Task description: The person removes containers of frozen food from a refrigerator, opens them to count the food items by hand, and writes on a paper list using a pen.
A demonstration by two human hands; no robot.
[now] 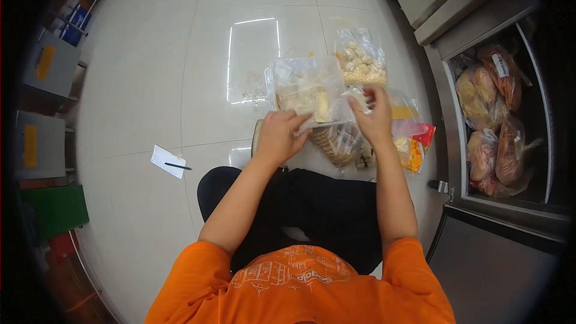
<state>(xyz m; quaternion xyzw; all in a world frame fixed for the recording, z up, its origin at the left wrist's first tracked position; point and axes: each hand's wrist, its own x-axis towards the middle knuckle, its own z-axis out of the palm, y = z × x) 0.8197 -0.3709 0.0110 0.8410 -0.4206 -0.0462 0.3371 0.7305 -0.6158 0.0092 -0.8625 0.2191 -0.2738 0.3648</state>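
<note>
A clear plastic container [305, 66] with pale, flat food packs in it stands on the floor in front of my legs. My left hand [279, 137] is at its near left edge, fingers and thumb closing on the rim. On the other side, my right hand [374, 117] has curled fingers and its thumb on thin, clear plastic beside the container; blur hides the exact grip. Below and between both hands lies a clear bag of brown, ridged food [337, 146]. Just beyond my right hand sits a bag of pale round balls [357, 55].
More bagged food, including an orange-and-red pack [416, 153], lies to the right. An open steel cabinet [451, 126] holds several bags of meat [480, 99]. Paper [167, 162] with a black pen [179, 166] lies left. Grey bins [41, 147] line the left side.
</note>
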